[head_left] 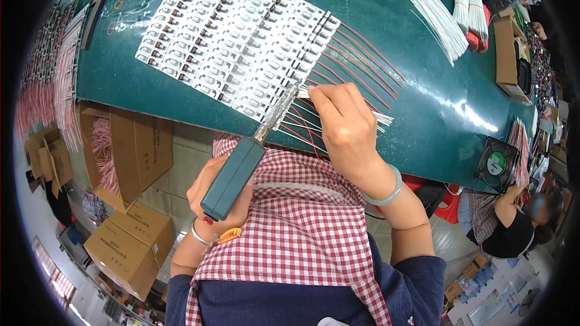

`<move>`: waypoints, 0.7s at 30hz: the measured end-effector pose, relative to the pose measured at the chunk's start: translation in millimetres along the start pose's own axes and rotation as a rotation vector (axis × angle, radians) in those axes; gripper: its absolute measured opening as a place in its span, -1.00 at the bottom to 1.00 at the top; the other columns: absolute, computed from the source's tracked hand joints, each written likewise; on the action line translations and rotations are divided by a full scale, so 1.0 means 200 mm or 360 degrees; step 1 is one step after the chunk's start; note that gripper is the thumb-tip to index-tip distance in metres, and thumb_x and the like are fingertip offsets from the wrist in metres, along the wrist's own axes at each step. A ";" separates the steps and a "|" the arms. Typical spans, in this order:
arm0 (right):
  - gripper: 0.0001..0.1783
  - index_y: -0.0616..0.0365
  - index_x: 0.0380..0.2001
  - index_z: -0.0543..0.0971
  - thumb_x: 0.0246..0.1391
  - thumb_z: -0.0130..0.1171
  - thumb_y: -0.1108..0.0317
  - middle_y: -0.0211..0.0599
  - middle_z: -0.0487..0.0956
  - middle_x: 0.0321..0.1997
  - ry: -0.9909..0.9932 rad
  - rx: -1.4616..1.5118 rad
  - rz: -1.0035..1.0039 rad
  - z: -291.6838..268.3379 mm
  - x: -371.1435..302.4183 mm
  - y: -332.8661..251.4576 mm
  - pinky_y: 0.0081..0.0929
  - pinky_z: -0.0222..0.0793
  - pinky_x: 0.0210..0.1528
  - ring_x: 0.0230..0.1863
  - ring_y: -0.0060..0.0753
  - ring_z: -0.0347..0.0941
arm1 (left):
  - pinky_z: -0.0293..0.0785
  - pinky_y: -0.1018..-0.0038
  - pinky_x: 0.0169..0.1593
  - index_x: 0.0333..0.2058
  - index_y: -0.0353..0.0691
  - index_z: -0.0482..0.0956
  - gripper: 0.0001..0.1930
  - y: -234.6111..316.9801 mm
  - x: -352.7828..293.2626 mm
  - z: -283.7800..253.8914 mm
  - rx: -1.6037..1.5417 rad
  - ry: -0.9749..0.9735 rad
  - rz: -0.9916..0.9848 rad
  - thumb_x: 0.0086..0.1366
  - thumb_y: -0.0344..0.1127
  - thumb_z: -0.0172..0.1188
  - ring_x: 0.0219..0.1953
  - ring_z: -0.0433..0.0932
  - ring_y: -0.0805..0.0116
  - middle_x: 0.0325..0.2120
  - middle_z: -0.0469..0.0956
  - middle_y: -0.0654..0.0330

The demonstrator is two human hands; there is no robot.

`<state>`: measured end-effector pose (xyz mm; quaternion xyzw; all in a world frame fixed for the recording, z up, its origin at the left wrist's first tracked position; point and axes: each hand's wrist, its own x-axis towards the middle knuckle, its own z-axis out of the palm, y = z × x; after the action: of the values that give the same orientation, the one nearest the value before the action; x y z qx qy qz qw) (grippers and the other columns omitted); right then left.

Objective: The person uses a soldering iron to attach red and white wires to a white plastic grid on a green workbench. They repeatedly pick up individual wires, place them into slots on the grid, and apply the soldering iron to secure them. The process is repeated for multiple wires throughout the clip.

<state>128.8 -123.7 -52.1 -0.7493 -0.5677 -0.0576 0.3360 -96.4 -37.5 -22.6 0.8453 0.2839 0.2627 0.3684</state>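
Left hand (204,188) is wrapped around the dark green pistol-style soldering tool (234,175); right hand (347,127) pinches white wires (383,120) at its fingertips. White panel of small boards (241,27) lies flat on the green table (423,130), its lower corner by the near edge. Red wires (368,67) fan out from its right side.

Step, as I read it: white wire to pad, beside the reds. Tip and wire ends meet at the panel's right edge; can't tell from here if the tip touches a pad.

To do it well: seat one bare end square on its pad, heat pad and wire together, tip off first, hold the wire dead still until the joint sets. Fingertips sit very near the hot metal barrel (278,113), so pinch further back. Mind the reds crossing below; the barrel could scorch insulation.
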 end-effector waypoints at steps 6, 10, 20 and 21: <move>-0.65 0.37 -0.23 0.64 -0.22 0.22 0.59 -0.20 0.59 -0.27 -0.0042 -0.0046 -0.0055 0.00 0.00 0.01 -0.41 0.50 -0.33 -0.27 -0.25 0.51 | 0.60 0.41 -0.32 -0.37 -0.44 0.65 -0.77 0.00 0.02 0.00 0.0045 -0.0065 0.0025 -0.10 -0.60 0.35 -0.40 0.67 0.11 -0.39 0.63 -0.02; -0.67 0.34 -0.24 0.64 -0.20 0.23 0.63 -0.22 0.61 -0.29 -0.0035 -0.0037 0.0010 0.00 0.01 -0.01 -0.38 0.50 -0.30 -0.30 -0.24 0.52 | 0.58 0.41 -0.37 -0.41 -0.42 0.64 -0.78 0.01 0.01 -0.01 0.0083 -0.0084 -0.0033 -0.14 -0.62 0.36 -0.43 0.65 0.14 -0.43 0.61 0.02; -0.69 0.33 -0.25 0.63 -0.19 0.23 0.62 -0.22 0.61 -0.29 -0.0058 -0.0043 0.0018 -0.01 0.01 -0.01 -0.39 0.50 -0.30 -0.29 -0.24 0.52 | 0.62 0.42 -0.36 -0.36 -0.38 0.69 -0.79 0.00 -0.02 0.00 0.0193 0.0032 0.0028 -0.04 -0.53 0.43 -0.41 0.69 0.13 -0.40 0.63 0.00; -0.69 0.33 -0.25 0.63 -0.19 0.23 0.62 -0.22 0.61 -0.29 -0.0061 -0.0042 0.0024 -0.01 0.01 -0.01 -0.38 0.50 -0.30 -0.29 -0.24 0.52 | 0.63 0.42 -0.34 -0.35 -0.38 0.69 -0.79 0.00 -0.02 0.00 0.0185 0.0035 0.0018 -0.04 -0.53 0.43 -0.40 0.69 0.12 -0.40 0.64 0.00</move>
<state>127.9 -121.9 -48.5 -0.7590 -0.5675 -0.0482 0.3156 -99.1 -39.9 -24.2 0.8641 0.2978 0.2571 0.3141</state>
